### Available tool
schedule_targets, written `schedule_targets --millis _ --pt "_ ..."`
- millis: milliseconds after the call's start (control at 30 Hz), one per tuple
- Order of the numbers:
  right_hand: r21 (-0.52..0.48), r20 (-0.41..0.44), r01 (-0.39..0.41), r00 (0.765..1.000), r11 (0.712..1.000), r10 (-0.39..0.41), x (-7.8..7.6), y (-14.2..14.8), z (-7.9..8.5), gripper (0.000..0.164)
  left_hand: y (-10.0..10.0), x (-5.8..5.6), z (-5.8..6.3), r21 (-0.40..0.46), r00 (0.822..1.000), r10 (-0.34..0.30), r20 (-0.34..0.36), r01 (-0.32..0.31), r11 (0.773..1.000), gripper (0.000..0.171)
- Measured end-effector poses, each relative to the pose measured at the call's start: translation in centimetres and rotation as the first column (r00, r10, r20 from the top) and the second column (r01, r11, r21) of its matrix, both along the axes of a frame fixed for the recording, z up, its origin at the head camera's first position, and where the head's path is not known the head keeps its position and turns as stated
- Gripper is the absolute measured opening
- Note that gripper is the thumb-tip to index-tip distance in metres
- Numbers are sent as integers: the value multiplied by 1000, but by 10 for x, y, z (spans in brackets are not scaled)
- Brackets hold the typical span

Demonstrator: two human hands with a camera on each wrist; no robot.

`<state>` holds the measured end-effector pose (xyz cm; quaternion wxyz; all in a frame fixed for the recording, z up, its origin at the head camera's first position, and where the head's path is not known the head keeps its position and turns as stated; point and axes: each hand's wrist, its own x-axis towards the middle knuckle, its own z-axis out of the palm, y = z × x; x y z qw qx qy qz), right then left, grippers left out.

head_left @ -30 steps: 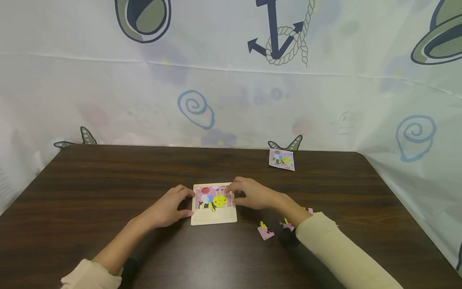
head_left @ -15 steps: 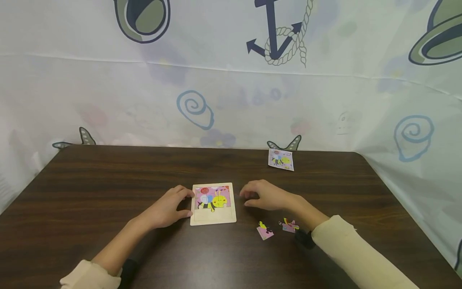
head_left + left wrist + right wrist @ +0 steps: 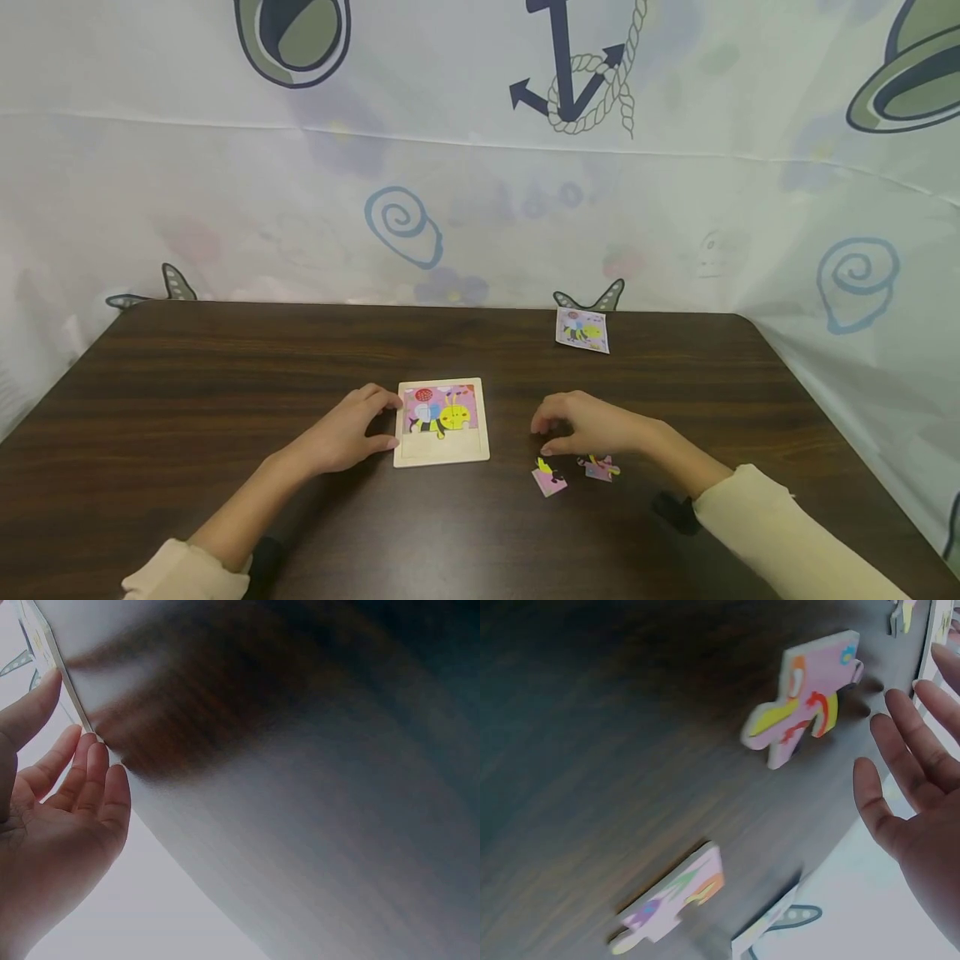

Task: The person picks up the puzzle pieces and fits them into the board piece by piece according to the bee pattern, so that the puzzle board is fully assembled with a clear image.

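Observation:
A square wooden puzzle tray (image 3: 442,451) lies on the table, its upper part filled with pieces showing a yellow bee on pink. My left hand (image 3: 350,432) rests at the tray's left edge, thumb and fingertips touching it, as the left wrist view also shows at the tray edge (image 3: 64,682). My right hand (image 3: 592,423) hovers right of the tray with loosely bent fingers and holds nothing. Just below it lie two loose puzzle pieces, one pink and yellow (image 3: 550,477), one with red and yellow (image 3: 598,468). A third piece (image 3: 671,896) shows in the right wrist view; the right arm hides it in the head view.
A small picture card (image 3: 582,331) with the same bee lies at the table's back edge. The dark wood table (image 3: 262,350) ends against a white printed curtain (image 3: 480,208).
My right hand has left the tray's upper right corner and moved right and toward the loose pieces. My left hand has stayed at the tray's left edge.

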<state>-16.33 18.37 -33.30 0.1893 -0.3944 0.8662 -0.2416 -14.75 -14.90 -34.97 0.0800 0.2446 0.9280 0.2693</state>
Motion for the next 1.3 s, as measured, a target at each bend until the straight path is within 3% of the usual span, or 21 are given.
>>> schedule_targets --millis 267,700,867,1300 --pt "21 22 -37 999 999 37 12 8 -1 20 0 0 1 -4 1000 2 2 -2 1000 44" --pt "40 -59 -34 998 999 36 26 14 -10 27 -1 0 -1 -2 1000 -7 -3 7 1000 44" --pt "20 -108 -45 993 999 47 27 15 -15 28 -1 0 0 1 1000 -10 -4 10 1000 43" --pt "2 -137 -45 989 999 45 27 15 -19 26 0 0 0 -1 1000 -6 1 6 1000 43"
